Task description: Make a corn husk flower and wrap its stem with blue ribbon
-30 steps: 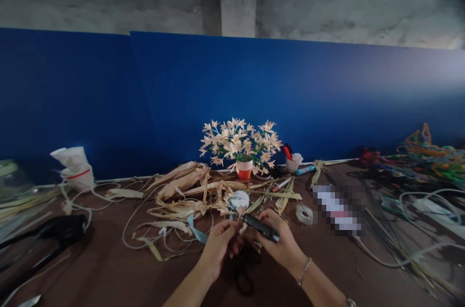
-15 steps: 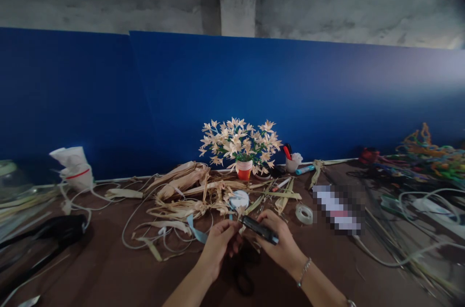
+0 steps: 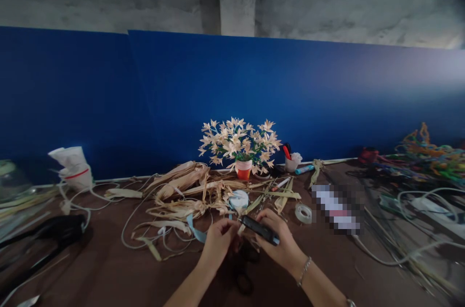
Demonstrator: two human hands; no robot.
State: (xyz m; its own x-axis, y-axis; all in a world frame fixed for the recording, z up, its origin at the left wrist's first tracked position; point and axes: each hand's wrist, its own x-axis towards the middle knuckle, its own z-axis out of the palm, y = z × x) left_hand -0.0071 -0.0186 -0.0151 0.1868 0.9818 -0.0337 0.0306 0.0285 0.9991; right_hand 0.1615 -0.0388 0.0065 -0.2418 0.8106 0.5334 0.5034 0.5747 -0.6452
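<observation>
My left hand [image 3: 220, 241] is closed in a pinch on a small pale strip [image 3: 241, 228], apparently a piece of dried husk. My right hand [image 3: 279, 239] wraps round a long black tool [image 3: 259, 229], stapler-shaped, with a light blue end. The tool's far end points at the left fingertips and is very close to the strip; contact cannot be made out. Below the hands, dark scissors [image 3: 244, 282] lie on the brown table [image 3: 119, 273], only their handle loops showing clearly. Dried corn husks [image 3: 181, 183] are heaped just beyond.
An orange-and-white cup [image 3: 244, 171] holds pale artificial flowers [image 3: 236, 140] at the back. A tape roll [image 3: 303, 213] and a blue marker [image 3: 304, 170] lie right of centre. White cables [image 3: 127, 229] loop at left, near a black tool [image 3: 65, 229]. Coloured cords [image 3: 432, 154] pile far right.
My left fingers have shifted slightly, and the pale strip at their tips now shows more. The right hand and the black tool hold almost the same place.
</observation>
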